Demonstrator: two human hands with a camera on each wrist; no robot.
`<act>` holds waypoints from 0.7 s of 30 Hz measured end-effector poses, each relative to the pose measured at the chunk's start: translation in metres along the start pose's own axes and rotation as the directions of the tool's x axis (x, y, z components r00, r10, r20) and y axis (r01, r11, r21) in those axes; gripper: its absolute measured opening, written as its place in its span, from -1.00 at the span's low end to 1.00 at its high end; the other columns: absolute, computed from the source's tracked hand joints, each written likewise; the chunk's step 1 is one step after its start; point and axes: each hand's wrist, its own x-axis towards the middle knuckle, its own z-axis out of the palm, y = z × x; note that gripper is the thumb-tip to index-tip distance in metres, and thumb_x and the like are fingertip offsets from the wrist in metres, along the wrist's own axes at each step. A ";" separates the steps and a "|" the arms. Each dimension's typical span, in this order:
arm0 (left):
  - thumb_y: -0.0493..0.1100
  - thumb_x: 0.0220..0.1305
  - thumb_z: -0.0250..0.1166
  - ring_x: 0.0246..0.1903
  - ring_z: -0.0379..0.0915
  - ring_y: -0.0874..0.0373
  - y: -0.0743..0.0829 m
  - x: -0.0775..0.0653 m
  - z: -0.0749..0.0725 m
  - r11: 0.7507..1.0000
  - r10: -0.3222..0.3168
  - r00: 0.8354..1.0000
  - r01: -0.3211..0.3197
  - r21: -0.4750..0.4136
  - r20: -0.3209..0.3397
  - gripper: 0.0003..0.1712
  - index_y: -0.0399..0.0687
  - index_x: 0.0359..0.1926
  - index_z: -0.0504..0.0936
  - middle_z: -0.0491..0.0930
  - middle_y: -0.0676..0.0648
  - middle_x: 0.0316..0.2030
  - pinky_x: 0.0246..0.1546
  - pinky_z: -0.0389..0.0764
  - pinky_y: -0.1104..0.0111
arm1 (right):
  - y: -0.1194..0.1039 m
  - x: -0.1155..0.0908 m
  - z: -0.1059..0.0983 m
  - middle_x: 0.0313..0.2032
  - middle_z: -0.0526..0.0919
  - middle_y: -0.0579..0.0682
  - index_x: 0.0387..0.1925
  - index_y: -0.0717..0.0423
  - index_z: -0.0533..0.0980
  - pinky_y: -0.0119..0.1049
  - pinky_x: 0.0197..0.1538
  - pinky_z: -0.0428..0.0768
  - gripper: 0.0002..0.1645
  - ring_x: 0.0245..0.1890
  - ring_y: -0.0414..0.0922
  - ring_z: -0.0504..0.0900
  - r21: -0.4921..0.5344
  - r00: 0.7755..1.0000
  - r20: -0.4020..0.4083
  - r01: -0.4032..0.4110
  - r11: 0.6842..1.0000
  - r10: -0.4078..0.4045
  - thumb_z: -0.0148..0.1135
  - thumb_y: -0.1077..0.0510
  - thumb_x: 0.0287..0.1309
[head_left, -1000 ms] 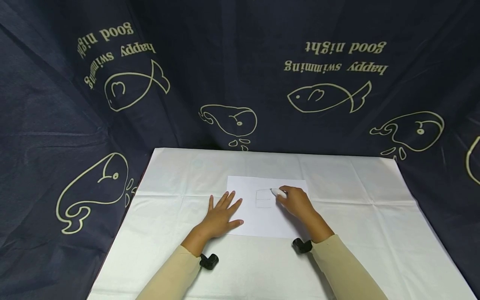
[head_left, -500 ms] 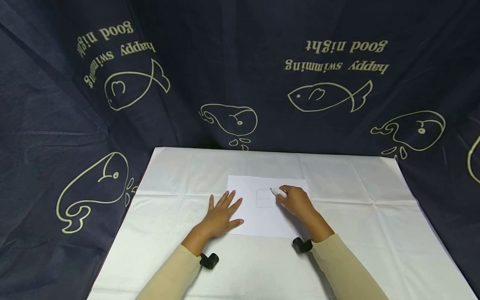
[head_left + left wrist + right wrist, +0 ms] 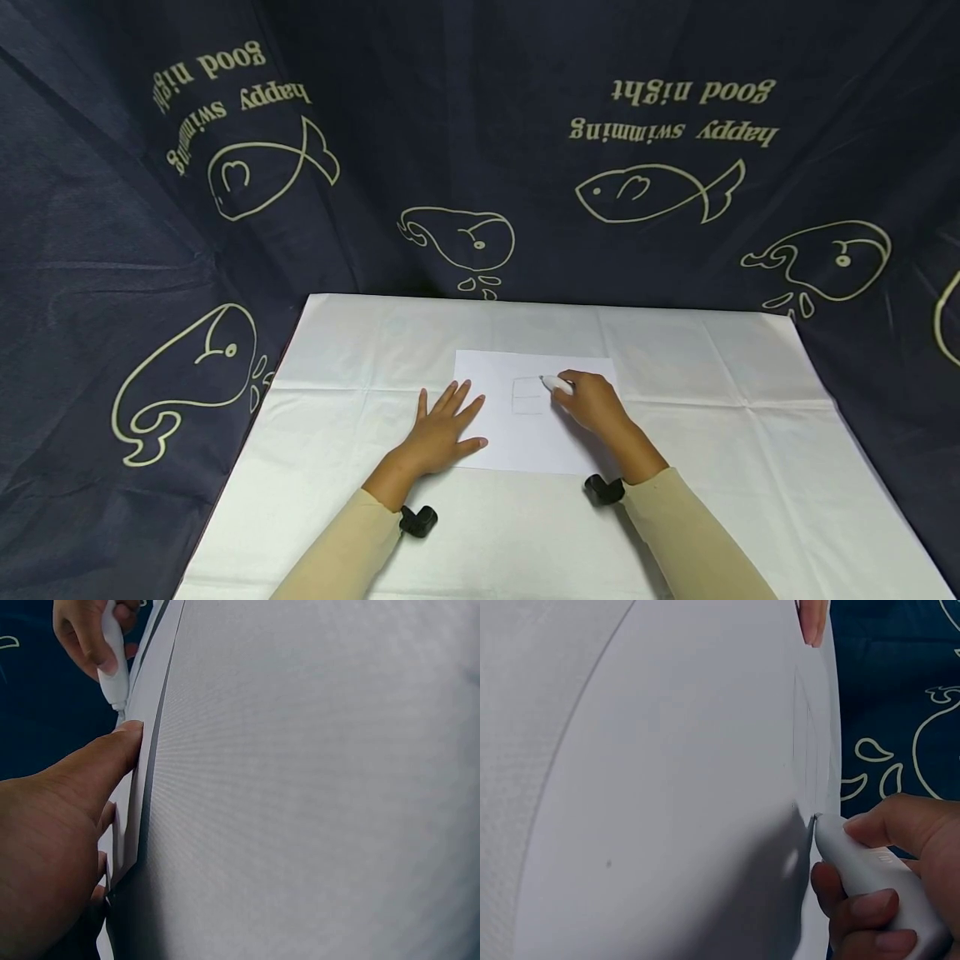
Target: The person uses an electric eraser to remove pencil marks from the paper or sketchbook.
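Note:
My right hand (image 3: pixel 592 404) grips a thick white pen (image 3: pixel 558 384), its dark tip right at the paper. In the right wrist view the fingers and thumb curl round the pen's rounded body (image 3: pixel 889 881). A white sheet of paper (image 3: pixel 525 450) lies on the table, bearing a thin-lined rectangle (image 3: pixel 527 397) crossed by a line. The pen tip is at the upper right end of that drawing. My left hand (image 3: pixel 438 437) rests on the sheet's left edge with its fingers spread. In the left wrist view its thumb (image 3: pixel 112 754) presses along the sheet.
A white cloth (image 3: pixel 480 533) with creases covers the table. Black camera mounts (image 3: pixel 418 522) stick out at both wrists, beside beige sleeves (image 3: pixel 348 542). A dark blue curtain (image 3: pixel 480 125) with fish and whale prints hangs behind and at the sides.

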 end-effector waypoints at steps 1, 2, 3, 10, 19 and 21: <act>0.30 0.44 0.11 0.63 -0.30 -0.08 0.000 0.000 0.000 1.000 0.000 1.000 0.000 0.002 -0.001 -0.16 0.14 0.59 0.13 -0.14 -0.09 0.64 0.46 -0.39 -0.38 | 0.000 0.000 0.000 -0.10 0.77 0.24 0.11 0.20 0.62 0.06 -0.04 0.61 -0.56 -0.21 0.08 0.67 0.001 1.000 0.001 -0.001 1.000 0.001 0.24 0.07 0.27; 0.31 0.44 0.11 0.63 -0.30 -0.08 0.000 0.000 0.000 1.000 0.000 1.000 0.000 0.003 0.000 -0.16 0.14 0.59 0.12 -0.15 -0.09 0.64 0.46 -0.39 -0.38 | 0.000 0.000 0.000 -0.09 0.76 0.24 0.12 0.20 0.62 0.06 -0.04 0.61 -0.55 -0.20 0.08 0.67 0.001 1.000 0.001 -0.003 1.000 0.003 0.24 0.07 0.28; 0.31 0.44 0.10 0.63 -0.30 -0.08 0.000 0.000 0.000 1.000 0.000 1.000 0.000 0.005 0.001 -0.16 0.15 0.59 0.12 -0.15 -0.09 0.64 0.46 -0.39 -0.38 | 0.000 0.000 0.000 -0.08 0.76 0.24 0.13 0.21 0.62 0.06 -0.03 0.61 -0.55 -0.19 0.09 0.67 0.002 1.000 0.002 -0.005 1.000 0.005 0.24 0.07 0.28; 0.31 0.44 0.10 0.63 -0.30 -0.10 0.000 0.000 -0.001 1.000 0.001 1.000 -0.001 0.000 -0.003 -0.16 0.14 0.59 0.12 -0.15 -0.10 0.64 0.46 -0.37 -0.39 | -0.001 0.000 -0.001 -0.06 0.75 0.26 0.15 0.22 0.60 0.08 0.00 0.61 -0.53 -0.15 0.12 0.68 0.005 1.000 0.001 -0.010 1.000 0.010 0.23 0.07 0.28; 0.31 0.45 0.10 0.63 -0.30 -0.09 -0.001 0.000 0.000 1.000 0.002 1.000 -0.002 0.004 -0.002 -0.16 0.14 0.59 0.12 -0.15 -0.09 0.64 0.46 -0.37 -0.39 | -0.001 0.000 -0.001 -0.11 0.77 0.24 0.13 0.21 0.61 0.02 -0.07 0.61 -0.56 -0.24 0.06 0.65 0.013 1.000 -0.003 -0.009 1.000 0.009 0.22 0.09 0.30; 0.31 0.45 0.10 0.63 -0.31 -0.09 -0.001 0.001 0.001 1.000 0.003 1.000 -0.003 0.007 0.000 -0.16 0.14 0.59 0.12 -0.16 -0.10 0.64 0.46 -0.38 -0.39 | -0.001 0.000 -0.001 -0.12 0.77 0.23 0.12 0.21 0.62 0.01 -0.09 0.61 -0.57 -0.26 0.04 0.64 0.015 1.000 -0.003 -0.010 1.000 0.010 0.22 0.09 0.30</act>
